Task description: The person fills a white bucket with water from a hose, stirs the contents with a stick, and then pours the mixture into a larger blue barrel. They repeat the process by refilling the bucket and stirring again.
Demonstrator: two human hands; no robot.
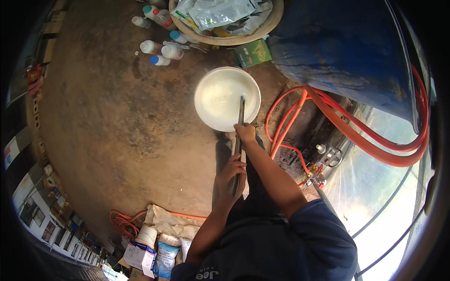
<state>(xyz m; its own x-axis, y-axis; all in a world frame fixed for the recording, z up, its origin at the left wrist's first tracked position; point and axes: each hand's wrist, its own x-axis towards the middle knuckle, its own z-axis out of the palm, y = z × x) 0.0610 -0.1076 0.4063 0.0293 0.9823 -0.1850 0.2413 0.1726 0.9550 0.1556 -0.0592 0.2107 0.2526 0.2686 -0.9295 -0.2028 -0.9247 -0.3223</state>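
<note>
A dark stick slants down into a round white bucket on the floor in front of me. Pale, milky liquid fills the bucket, and the stick's lower end is hidden in it. My right hand grips the stick just over the near rim. Closer to my body, my left hand is wrapped around the stick's upper part.
Beyond the bucket stand several plastic bottles, a green box and a tub of used packets. A big blue container rises at right, with red hose looped over it. Sacks and a carton lie lower left.
</note>
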